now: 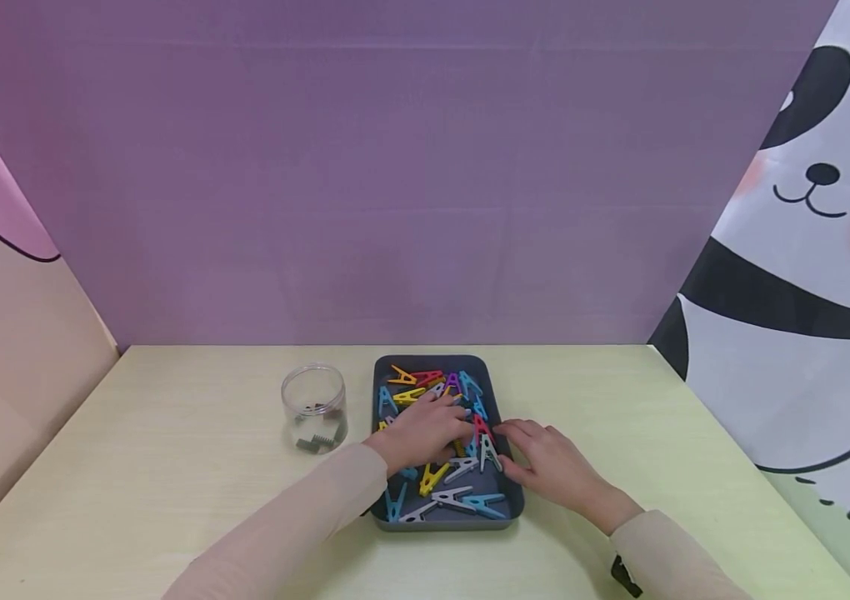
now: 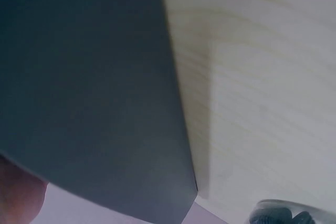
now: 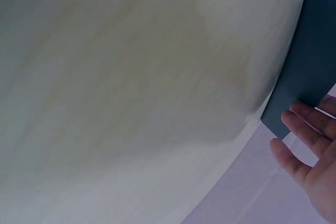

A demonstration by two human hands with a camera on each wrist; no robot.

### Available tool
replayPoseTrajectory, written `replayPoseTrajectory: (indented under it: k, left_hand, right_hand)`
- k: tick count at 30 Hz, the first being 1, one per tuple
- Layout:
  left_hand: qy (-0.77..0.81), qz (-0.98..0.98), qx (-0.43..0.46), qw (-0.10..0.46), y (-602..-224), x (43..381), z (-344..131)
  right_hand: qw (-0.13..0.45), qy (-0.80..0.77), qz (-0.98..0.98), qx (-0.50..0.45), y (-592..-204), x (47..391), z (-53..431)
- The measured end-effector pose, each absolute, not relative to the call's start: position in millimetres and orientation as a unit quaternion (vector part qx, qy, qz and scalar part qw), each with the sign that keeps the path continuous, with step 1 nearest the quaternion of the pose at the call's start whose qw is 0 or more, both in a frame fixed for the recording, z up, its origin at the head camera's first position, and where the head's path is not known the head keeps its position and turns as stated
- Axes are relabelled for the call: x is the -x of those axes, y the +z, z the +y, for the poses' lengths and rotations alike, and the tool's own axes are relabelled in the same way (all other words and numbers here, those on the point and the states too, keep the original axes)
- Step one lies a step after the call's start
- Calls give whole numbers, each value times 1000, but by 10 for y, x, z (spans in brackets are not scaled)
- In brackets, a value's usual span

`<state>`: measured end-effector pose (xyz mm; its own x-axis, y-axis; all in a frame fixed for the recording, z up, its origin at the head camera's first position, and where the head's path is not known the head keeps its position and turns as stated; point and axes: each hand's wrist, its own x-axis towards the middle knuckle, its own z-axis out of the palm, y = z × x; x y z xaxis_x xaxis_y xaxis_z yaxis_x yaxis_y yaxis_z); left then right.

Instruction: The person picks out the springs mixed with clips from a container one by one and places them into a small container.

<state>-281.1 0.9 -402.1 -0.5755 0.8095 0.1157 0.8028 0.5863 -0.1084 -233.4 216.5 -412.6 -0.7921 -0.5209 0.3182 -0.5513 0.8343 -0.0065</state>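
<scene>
A dark grey tray (image 1: 443, 527) holds many plastic clothespins in yellow, red, blue, purple and grey. Over its middle lies my left hand (image 1: 428, 429), fingers reaching across the clothespins; whatever is under the palm is hidden. A grey clothespin (image 1: 488, 452) and a red clothespin (image 1: 481, 427) lie between the two hands. At the tray's right side, my right hand (image 1: 556, 467) has its fingers extended at the rim and holds nothing. The right wrist view shows its fingertips (image 3: 294, 121) against the tray's outer wall (image 3: 310, 51). Only a sliver of the left hand (image 2: 21, 192) enters the left wrist view.
Left of the tray stands a clear round jar (image 1: 314, 408) with several small dark springs (image 1: 322, 440) at its bottom. Both stand on a pale wooden table (image 1: 170, 467). A purple backdrop (image 1: 395, 183) rises behind, with a panda-printed cloth (image 1: 807, 283) at the right.
</scene>
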Motion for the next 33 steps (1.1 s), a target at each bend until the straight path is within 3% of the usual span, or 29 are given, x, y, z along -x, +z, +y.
replayPoseTrajectory:
  k: [25, 33]
  left_hand:
    - [5, -887, 461, 33, -3963, 2823, 18]
    - [27, -880, 471, 52, -3969, 2826, 3]
  right_hand:
    - [160, 54, -944, -285, -4158, 2356, 2195]
    - [166, 48, -941, -290, -4161, 2360, 2187]
